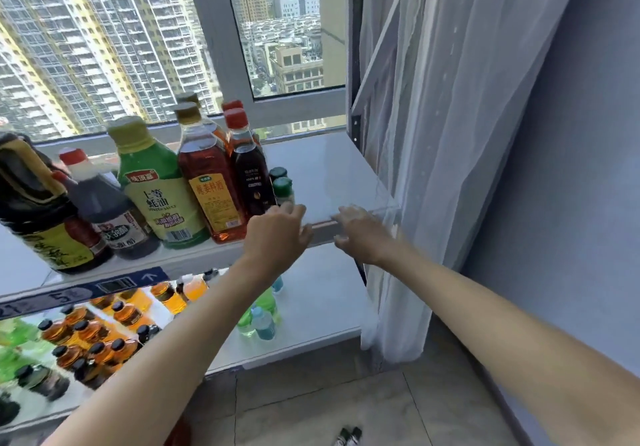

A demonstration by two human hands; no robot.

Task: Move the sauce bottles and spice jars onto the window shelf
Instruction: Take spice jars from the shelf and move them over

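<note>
Several sauce bottles stand in a row on the white window shelf (332, 168): a large dark soy bottle (38, 210), a dark vinegar bottle (104, 210), a green oyster sauce bottle (156, 189), an amber cooking-wine bottle (207, 182) and a dark red-capped bottle (247, 175). Two small green-capped spice jars (283, 187) stand just right of them. My left hand (277, 231) hovers at the shelf's front edge, fingers relaxed, fingertips close to the jars and holding nothing. My right hand (360, 234) lies at the shelf edge further right, fingers loosely bent, empty.
A sheer white curtain (433, 134) hangs at the right end of the shelf. The glossy wall below the shelf mirrors many bottles (104, 334). A small dark item (349, 435) lies on the tiled floor. The right half of the shelf is bare.
</note>
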